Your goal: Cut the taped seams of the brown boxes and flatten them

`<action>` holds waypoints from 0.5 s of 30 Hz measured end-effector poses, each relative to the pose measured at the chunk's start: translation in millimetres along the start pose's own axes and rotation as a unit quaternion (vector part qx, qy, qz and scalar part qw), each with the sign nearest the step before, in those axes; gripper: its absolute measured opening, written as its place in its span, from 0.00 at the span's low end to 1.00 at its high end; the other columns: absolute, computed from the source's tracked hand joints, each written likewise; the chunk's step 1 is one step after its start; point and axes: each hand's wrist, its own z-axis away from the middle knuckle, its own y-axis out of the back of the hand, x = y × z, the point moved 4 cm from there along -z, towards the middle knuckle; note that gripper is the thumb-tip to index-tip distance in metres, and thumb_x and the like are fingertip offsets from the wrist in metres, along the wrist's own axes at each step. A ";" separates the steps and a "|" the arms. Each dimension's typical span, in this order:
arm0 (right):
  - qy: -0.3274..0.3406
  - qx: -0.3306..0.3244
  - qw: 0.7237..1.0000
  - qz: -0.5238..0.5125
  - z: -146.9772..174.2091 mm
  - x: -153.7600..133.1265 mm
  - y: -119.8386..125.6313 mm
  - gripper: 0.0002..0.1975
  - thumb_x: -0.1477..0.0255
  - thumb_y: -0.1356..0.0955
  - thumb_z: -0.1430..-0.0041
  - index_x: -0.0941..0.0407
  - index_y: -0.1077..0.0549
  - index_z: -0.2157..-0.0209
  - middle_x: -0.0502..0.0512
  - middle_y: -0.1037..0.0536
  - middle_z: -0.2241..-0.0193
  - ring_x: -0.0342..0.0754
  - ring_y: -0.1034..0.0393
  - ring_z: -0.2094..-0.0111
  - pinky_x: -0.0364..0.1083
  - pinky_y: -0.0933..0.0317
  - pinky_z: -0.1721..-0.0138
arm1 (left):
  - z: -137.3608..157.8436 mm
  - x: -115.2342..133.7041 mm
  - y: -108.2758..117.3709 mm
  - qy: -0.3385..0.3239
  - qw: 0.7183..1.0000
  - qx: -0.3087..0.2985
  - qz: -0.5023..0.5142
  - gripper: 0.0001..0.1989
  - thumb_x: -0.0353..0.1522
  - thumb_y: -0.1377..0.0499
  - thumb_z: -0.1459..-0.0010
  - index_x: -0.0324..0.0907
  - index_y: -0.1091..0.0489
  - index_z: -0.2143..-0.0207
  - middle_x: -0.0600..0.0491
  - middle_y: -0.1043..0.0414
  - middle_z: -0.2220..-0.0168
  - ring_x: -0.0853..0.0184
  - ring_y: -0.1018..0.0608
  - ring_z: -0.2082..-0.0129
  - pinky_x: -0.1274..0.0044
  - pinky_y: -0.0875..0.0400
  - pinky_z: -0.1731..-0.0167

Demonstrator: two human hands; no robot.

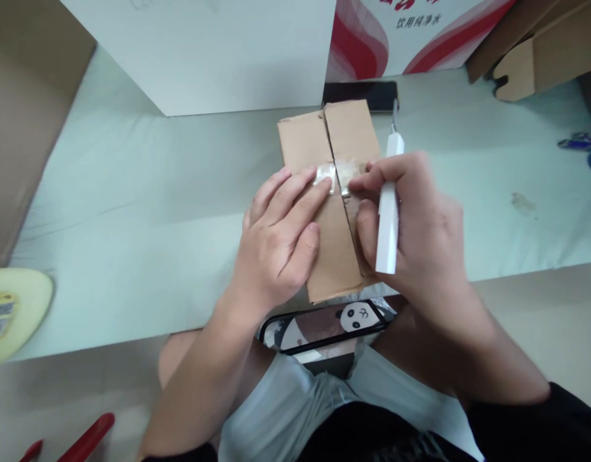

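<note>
A small brown cardboard box (pixel 346 131) lies on the pale green surface (pixel 131 212), its two flaps meeting along a middle seam. A strip of clear tape (pixel 334 174) crosses that seam. My left hand (pixel 280 234) lies flat on the left flap, fingertips pressing the tape. My right hand (pixel 415 221) rests on the right flap, its fingertips at the tape, and holds a white pen-shaped utility knife (pixel 389 212) that points away from me.
A large white box (pixel 213 51) and a red-and-white carton (pixel 396 32) stand behind. Brown cardboard (pixel 540 51) lies at the far right, a dark phone (pixel 362 93) behind the small box, a panda-print case (pixel 324 324) on my lap, red handles (pixel 83 443) at bottom left.
</note>
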 end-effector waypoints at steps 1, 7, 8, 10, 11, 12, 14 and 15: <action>0.001 0.003 1.000 -0.005 -0.4 0.6 -0.2 0.05 0.71 0.35 0.36 0.50 0.33 0.58 0.54 0.18 0.55 0.56 0.22 0.48 0.52 0.29 0.59 | 0.2 -0.3 -0.3 -0.002 1.000 0.002 0.002 0.23 0.42 0.57 0.27 0.58 0.35 0.35 0.55 0.35 0.31 0.52 0.38 0.28 0.54 0.46 0.27; -0.006 -0.011 1.000 -0.019 -1.5 2.6 0.4 0.05 0.71 0.36 0.35 0.50 0.33 0.57 0.53 0.19 0.55 0.52 0.21 0.57 0.50 0.30 0.62 | 0.1 0.1 0.5 -0.015 1.000 0.015 -0.014 0.21 0.43 0.55 0.27 0.56 0.30 0.39 0.52 0.33 0.33 0.52 0.37 0.29 0.54 0.46 0.27; -0.010 -0.014 1.000 -0.018 -1.7 2.6 0.8 0.05 0.71 0.36 0.35 0.49 0.33 0.57 0.53 0.19 0.56 0.51 0.21 0.57 0.49 0.30 0.62 | 0.0 0.4 0.8 -0.017 1.000 0.015 -0.012 0.21 0.42 0.54 0.27 0.55 0.30 0.39 0.51 0.33 0.33 0.53 0.37 0.29 0.55 0.46 0.27; -0.013 -0.018 1.000 -0.017 -2.3 2.4 1.2 0.06 0.71 0.36 0.35 0.49 0.33 0.57 0.53 0.20 0.56 0.50 0.22 0.57 0.49 0.31 0.62 | 0.0 0.3 0.8 -0.021 1.000 0.012 -0.006 0.21 0.41 0.53 0.27 0.54 0.30 0.39 0.51 0.33 0.33 0.54 0.37 0.29 0.57 0.46 0.27; -0.011 -0.018 1.000 -0.019 -2.7 2.2 1.2 0.06 0.71 0.36 0.35 0.50 0.33 0.56 0.54 0.20 0.56 0.50 0.22 0.58 0.48 0.31 0.62 | 0.1 -0.3 0.6 -0.023 1.000 0.011 -0.003 0.21 0.41 0.53 0.27 0.53 0.30 0.38 0.51 0.34 0.33 0.55 0.38 0.29 0.58 0.46 0.27; -0.007 -0.015 1.000 -0.023 -3.1 2.0 1.2 0.06 0.71 0.36 0.35 0.50 0.33 0.56 0.54 0.20 0.56 0.50 0.22 0.59 0.48 0.32 0.63 | 0.3 -1.5 0.2 -0.026 1.000 0.011 0.001 0.21 0.41 0.53 0.27 0.53 0.31 0.38 0.51 0.34 0.32 0.55 0.38 0.29 0.58 0.46 0.27; -0.002 -0.009 0.999 -0.034 -3.6 2.3 0.7 0.06 0.71 0.37 0.35 0.51 0.33 0.57 0.54 0.20 0.56 0.49 0.23 0.60 0.48 0.32 0.63 | 0.8 -5.3 -1.0 -0.035 0.999 0.015 0.011 0.21 0.40 0.52 0.27 0.55 0.32 0.37 0.53 0.35 0.32 0.54 0.38 0.29 0.57 0.46 0.27; -0.003 -0.007 0.999 -0.038 -3.7 2.7 0.3 0.05 0.71 0.37 0.35 0.51 0.33 0.57 0.53 0.20 0.56 0.49 0.23 0.60 0.48 0.32 0.62 | 1.1 -7.9 -1.7 -0.039 0.999 0.017 0.018 0.22 0.40 0.52 0.28 0.57 0.33 0.36 0.54 0.35 0.31 0.54 0.38 0.28 0.57 0.45 0.27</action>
